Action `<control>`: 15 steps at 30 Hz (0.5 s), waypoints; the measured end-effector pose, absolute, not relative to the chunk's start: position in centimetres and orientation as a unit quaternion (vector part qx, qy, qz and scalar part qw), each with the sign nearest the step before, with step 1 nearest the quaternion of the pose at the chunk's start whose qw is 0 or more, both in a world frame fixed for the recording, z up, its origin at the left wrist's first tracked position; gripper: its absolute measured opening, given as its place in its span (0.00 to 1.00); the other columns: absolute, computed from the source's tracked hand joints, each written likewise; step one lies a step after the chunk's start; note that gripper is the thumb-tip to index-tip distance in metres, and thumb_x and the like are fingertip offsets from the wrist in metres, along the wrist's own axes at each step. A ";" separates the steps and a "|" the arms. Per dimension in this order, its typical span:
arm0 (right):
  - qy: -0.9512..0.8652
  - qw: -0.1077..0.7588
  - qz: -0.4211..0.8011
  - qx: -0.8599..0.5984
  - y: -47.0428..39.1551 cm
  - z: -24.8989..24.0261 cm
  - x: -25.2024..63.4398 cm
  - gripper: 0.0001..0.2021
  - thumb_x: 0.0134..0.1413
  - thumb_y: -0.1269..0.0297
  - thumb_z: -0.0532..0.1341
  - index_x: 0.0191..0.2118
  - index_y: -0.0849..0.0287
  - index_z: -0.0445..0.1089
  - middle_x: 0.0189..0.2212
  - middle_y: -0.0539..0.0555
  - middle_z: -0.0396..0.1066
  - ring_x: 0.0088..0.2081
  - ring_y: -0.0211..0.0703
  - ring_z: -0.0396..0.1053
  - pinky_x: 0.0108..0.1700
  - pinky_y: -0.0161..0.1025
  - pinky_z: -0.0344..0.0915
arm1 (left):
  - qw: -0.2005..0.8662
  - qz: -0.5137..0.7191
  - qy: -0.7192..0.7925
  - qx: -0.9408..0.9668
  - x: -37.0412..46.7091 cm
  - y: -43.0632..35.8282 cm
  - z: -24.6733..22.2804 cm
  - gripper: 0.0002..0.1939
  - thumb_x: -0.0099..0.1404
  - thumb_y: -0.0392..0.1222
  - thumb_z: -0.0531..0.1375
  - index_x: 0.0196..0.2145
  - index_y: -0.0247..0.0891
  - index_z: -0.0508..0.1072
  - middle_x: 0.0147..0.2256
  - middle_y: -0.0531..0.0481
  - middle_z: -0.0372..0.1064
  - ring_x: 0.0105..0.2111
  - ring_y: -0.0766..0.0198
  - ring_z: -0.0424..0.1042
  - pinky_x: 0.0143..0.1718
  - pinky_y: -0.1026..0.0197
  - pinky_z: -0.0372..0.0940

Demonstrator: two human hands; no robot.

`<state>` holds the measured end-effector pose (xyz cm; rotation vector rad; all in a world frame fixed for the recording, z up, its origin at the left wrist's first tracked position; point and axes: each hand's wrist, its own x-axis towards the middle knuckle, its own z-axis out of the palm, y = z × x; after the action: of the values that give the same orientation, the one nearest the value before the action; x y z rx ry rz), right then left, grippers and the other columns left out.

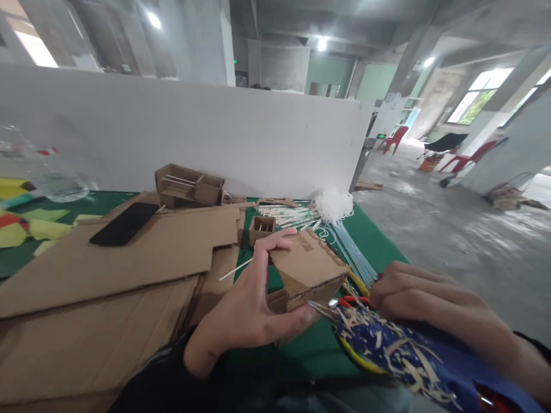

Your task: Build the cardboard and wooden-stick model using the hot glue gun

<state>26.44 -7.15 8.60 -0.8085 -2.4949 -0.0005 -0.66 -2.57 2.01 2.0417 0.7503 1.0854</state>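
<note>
My left hand point(262, 304) grips a small cardboard box point(310, 261), thumb on its near side and fingers over the top. Printing shows faintly on the box's upper face. To the right, my right hand point(426, 292) is closed, its fingers curled down and a little blurred; what they hold is hidden. Beneath it lies a blue cloth-like piece point(387, 344) strewn with pale shavings. Metal plier jaws point(323, 310) point at the box from there, close to my left thumb. Red handles point(353, 300) and a yellow handle point(359, 355) show around the blue piece.
Flat cardboard sheets point(172, 246) cover the table's left, with a black phone point(124, 223) on them. Behind stand a cardboard tray point(189, 184) and a small open box point(262, 227). Thin sticks point(284, 215), clear glue sticks point(353, 252) and a white partition point(215, 132) lie beyond.
</note>
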 end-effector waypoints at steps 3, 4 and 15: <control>-0.931 0.238 0.009 -0.275 -7.0 9.5 25.5 0.17 0.71 0.50 0.44 0.41 0.52 0.65 0.31 0.52 0.74 0.31 0.43 0.71 0.31 0.41 0.69 | 0.349 0.421 0.283 0.788 -0.8 -2.3 1.8 0.40 0.57 0.46 0.71 0.58 0.51 0.51 0.69 0.41 0.42 0.70 0.46 0.46 0.67 0.45 0.52; -0.934 0.233 0.004 -0.269 -7.0 9.6 25.3 0.19 0.71 0.49 0.43 0.42 0.52 0.65 0.31 0.52 0.74 0.30 0.43 0.70 0.29 0.41 0.67 | 0.348 0.423 0.280 0.789 -0.8 -2.2 1.7 0.41 0.56 0.46 0.72 0.58 0.50 0.51 0.69 0.41 0.42 0.70 0.45 0.46 0.67 0.45 0.52; -0.944 0.202 -0.029 -0.259 -6.9 9.9 24.6 0.19 0.71 0.49 0.41 0.42 0.53 0.64 0.30 0.52 0.74 0.27 0.44 0.68 0.26 0.42 0.62 | 0.338 0.436 0.260 0.792 -0.7 -1.7 1.6 0.45 0.51 0.43 0.75 0.57 0.49 0.52 0.66 0.41 0.48 0.69 0.49 0.49 0.67 0.49 0.52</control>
<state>24.64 -6.95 9.95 -0.7243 -2.6352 -0.0801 -0.72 -1.71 1.56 2.0643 0.6766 1.1365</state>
